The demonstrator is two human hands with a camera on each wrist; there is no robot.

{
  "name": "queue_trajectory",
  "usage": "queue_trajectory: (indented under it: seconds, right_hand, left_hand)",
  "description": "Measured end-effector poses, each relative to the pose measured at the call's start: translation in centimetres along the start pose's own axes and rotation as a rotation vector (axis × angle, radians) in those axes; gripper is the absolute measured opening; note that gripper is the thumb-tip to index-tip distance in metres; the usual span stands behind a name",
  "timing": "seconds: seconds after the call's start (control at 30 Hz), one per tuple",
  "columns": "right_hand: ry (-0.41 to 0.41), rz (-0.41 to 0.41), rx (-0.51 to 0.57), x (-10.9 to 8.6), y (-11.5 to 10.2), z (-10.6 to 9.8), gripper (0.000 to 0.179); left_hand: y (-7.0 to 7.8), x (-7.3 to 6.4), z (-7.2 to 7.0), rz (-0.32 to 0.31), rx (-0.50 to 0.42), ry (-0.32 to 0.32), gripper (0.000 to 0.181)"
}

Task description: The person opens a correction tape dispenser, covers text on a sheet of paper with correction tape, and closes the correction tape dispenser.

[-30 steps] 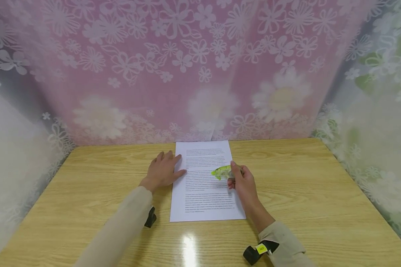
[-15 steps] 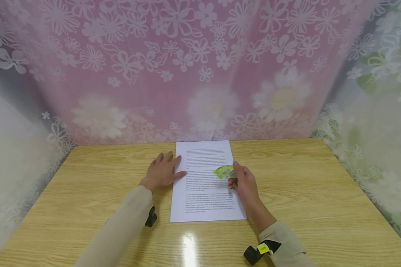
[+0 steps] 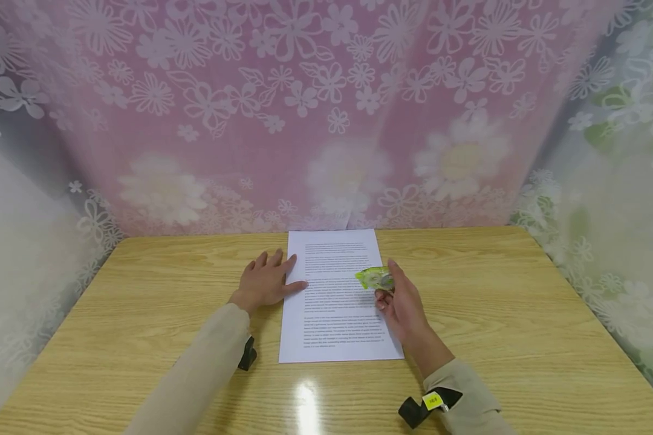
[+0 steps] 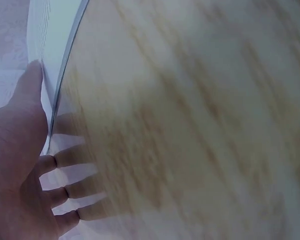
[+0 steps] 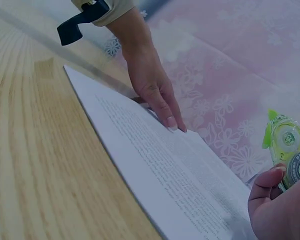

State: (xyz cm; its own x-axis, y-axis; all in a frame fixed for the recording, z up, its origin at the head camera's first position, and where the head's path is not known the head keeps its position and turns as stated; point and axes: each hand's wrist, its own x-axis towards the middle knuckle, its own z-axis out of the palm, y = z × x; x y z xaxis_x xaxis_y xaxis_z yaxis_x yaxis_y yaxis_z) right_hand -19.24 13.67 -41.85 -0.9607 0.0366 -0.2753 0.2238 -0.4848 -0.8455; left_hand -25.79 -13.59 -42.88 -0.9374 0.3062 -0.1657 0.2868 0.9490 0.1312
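Observation:
A printed sheet of paper (image 3: pixel 332 326) lies on the wooden table, its text in several blocks. My left hand (image 3: pixel 266 281) rests at the sheet's left edge with fingers spread, the thumb and a fingertip over the white margin. In the left wrist view the other fingertips (image 4: pixel 65 220) of that hand touch the table beside the paper. My right hand (image 3: pixel 405 302) holds a green, clear-bodied correction tape (image 3: pixel 374 278) above the right side of the sheet. Two round reels show through the case of the correction tape (image 5: pixel 287 140) in the right wrist view, its green tip pointing away from the hand.
The wooden table (image 3: pixel 522 314) spreads out on both sides of the sheet. Behind it hangs a pink flowered curtain (image 3: pixel 326 121), with pale flowered cloth (image 3: pixel 615 241) along the right side. Black wrist cameras (image 3: pixel 413 412) are strapped to both sleeves.
My right hand has moved slightly to the right with the correction tape, over the right part of the text. The left hand stays at the sheet's left edge.

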Motion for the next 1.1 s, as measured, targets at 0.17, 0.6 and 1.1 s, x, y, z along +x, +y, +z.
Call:
queue_trajectory:
  seconds: [0.17, 0.6, 1.1]
  right_hand:
    - [-0.002, -0.018, 0.044, 0.6, -0.7, 0.6, 0.031]
    - [-0.008, -0.040, 0.116, 2.8, -1.7, 2.8, 0.027]
    - [0.152, -0.240, -0.275, 8.0, 1.5, 6.6, 0.052]
  left_hand:
    - [-0.1, -0.1, -0.1, 0.004, 0.012, 0.013, 0.085]
    - [-0.1, 0.4, -0.2, -0.019, -0.038, 0.034, 0.086]
    - [0.2, -0.3, 0.1, -0.022, -0.006, 0.053, 0.085]
